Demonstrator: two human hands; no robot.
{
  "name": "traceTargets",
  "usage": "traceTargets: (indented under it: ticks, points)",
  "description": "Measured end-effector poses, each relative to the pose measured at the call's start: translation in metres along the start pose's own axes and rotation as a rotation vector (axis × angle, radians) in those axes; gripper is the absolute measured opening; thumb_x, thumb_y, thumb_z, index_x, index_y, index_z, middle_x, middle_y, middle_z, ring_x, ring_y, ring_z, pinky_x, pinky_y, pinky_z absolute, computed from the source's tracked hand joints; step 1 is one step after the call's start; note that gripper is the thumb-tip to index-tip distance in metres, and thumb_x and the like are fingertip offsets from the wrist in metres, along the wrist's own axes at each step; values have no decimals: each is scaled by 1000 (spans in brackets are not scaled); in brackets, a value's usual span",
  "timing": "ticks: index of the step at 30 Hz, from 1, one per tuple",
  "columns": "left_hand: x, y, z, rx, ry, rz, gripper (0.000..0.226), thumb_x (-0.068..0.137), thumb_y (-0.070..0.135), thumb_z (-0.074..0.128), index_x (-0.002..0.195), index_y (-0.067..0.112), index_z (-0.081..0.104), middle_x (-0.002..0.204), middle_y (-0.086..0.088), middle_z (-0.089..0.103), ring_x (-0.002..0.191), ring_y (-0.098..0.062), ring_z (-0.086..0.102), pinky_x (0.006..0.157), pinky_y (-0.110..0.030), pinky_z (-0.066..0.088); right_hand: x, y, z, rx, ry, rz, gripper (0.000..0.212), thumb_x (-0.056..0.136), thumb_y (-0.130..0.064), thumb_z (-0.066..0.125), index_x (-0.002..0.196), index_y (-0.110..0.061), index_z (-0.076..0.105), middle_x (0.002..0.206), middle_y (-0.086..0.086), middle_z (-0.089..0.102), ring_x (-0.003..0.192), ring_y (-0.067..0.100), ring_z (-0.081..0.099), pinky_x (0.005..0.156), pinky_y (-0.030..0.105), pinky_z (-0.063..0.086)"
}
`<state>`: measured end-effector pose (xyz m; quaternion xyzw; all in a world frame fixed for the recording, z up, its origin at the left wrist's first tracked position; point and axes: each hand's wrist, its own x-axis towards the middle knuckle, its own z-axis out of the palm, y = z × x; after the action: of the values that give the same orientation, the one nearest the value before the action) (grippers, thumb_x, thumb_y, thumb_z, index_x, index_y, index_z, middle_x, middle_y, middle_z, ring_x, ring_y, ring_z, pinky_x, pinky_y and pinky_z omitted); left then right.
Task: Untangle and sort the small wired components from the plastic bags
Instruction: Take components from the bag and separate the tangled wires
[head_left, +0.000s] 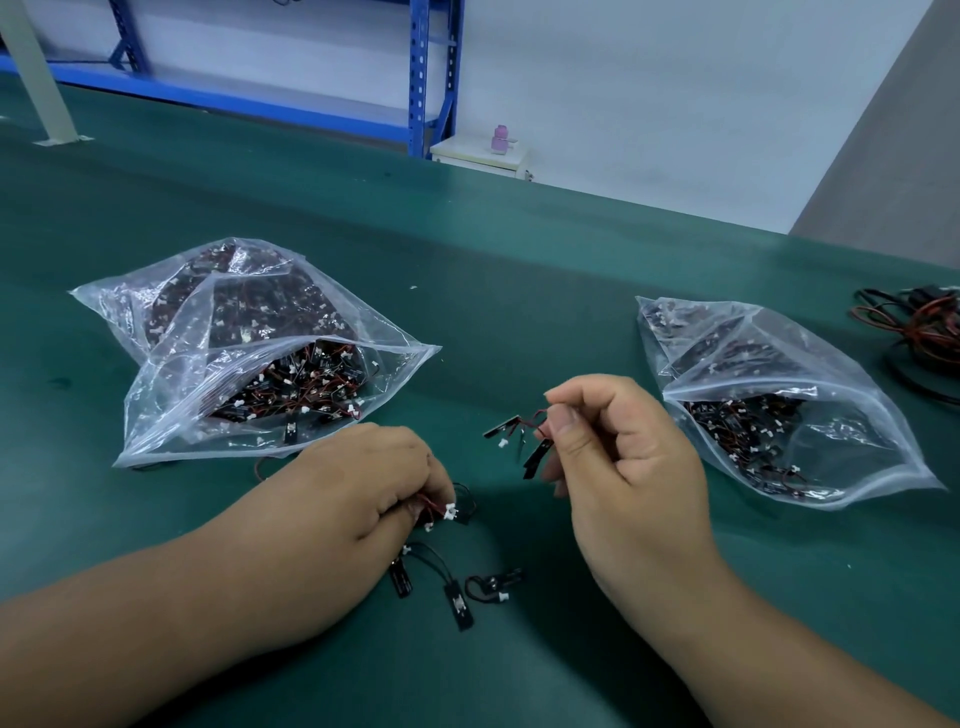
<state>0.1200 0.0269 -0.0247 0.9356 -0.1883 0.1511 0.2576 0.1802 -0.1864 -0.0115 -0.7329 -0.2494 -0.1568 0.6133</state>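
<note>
Between two open bags (249, 374) on the green surface (519, 270), the right hand (618, 447) is pinching lifted wired parts (519, 436), seemingly to separate them, while the left hand (374, 478) is gripping a tangle (447, 512) low.

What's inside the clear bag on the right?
The right bag, mouth open, holds a tangled pile of small wired components: black strips, red-black leads, white connectors. Lower layers are buried, and the back half shows only dimly through creased plastic.
</note>
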Motion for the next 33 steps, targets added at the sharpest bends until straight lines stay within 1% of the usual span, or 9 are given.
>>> traceTargets:
  ticks: [5,8,11,15,18,25,28,31,33]
  points:
    - [0,3,0,8,30,31,31,83,19,47,99,43,58,107,28,56,103,-5,58,86,-23,48,4,7,-1,1,-76,99,29,90,-9,70,93,-38,69,75,-15,66,65,4,61,60,14,47]
    - [-2,5,-2,43,14,13,33,79,22,47,100,44,59,120,31,52,114,3,50,94,-8,34,5,8,-1,-25,-112,110,33,88,-4,72,92,-37,72,80,-14,68,70,5,62,68,15,48]
    - [-3,7,-4,22,-13,5,36,78,27,45,105,45,61,125,31,52,121,5,48,98,-8,32,7,8,-2,-40,-121,100,39,87,-1,72,95,-39,69,85,-10,68,75,8,62,74,19,51]
    - [-4,11,-5,7,-25,50,35,80,33,50,111,38,67,123,27,59,123,4,50,102,-20,40,9,10,-5,-18,-81,140,32,84,-1,74,88,-32,68,81,-13,67,73,3,60,70,14,48]
    - [-1,17,-6,122,-43,132,34,78,36,49,103,30,72,114,17,66,109,-7,61,89,-35,56,11,11,-6,-21,-62,159,27,85,-4,74,84,-30,70,75,-15,68,66,0,59,63,12,46]
    - [-2,15,-7,168,-88,130,35,79,37,50,108,28,67,113,11,66,106,-16,63,85,-41,56,17,8,-11,31,9,153,25,87,-5,73,82,-29,73,71,-11,68,61,3,60,54,16,47]
    - [-3,14,-7,173,-96,122,33,79,35,55,110,30,64,113,11,66,106,-17,63,85,-42,56,18,3,-9,159,66,119,24,87,-10,71,92,-34,74,76,-8,69,62,7,63,53,21,50]
    - [-2,15,-7,196,-98,126,37,74,29,64,111,28,65,113,10,66,105,-18,64,85,-42,56,16,7,-8,-2,69,48,21,86,-15,69,93,-35,73,80,-9,68,70,8,63,63,23,52]
    - [-2,16,-7,192,-98,120,38,74,28,66,112,28,67,115,11,66,108,-17,63,86,-43,56,14,14,-9,-174,2,53,25,87,-7,71,85,-32,73,83,-13,67,76,7,63,69,15,47]
